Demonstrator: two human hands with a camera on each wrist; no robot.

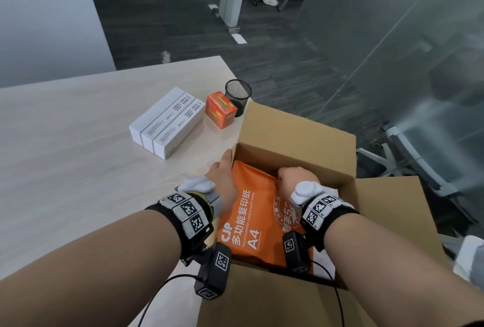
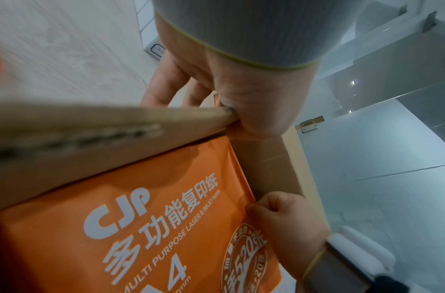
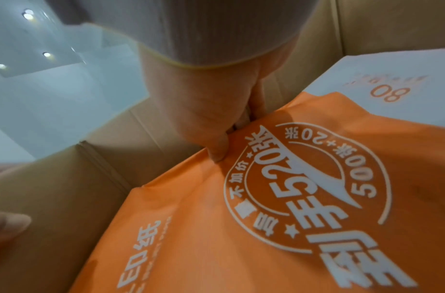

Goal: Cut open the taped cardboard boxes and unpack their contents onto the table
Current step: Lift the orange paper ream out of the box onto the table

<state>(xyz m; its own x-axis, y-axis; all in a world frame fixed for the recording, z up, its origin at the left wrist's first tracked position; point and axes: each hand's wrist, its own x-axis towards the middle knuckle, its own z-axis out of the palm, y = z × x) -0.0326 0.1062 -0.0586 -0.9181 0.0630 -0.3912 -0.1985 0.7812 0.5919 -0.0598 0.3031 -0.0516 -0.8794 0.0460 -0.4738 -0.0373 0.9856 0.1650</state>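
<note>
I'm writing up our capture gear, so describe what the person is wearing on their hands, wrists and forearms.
Both forearms are bare. The left hand and right hand each carry a white rounded pod on a pale grey ribbed band with a yellowish edge. Each wrist wears a black strap with square black-and-white coded tags. Below each hangs a black camera block, also tagged, with a thin black cable trailing back.

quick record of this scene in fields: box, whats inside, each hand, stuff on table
box: cardboard box, flaps open, at the table edge
inside: orange A4 paper ream, far end raised; a white pack beside it
left hand: grips the box's left wall, thumb inside
right hand: pinches the ream's far edge
on table: three white boxes, small orange box, black mesh cup
</note>
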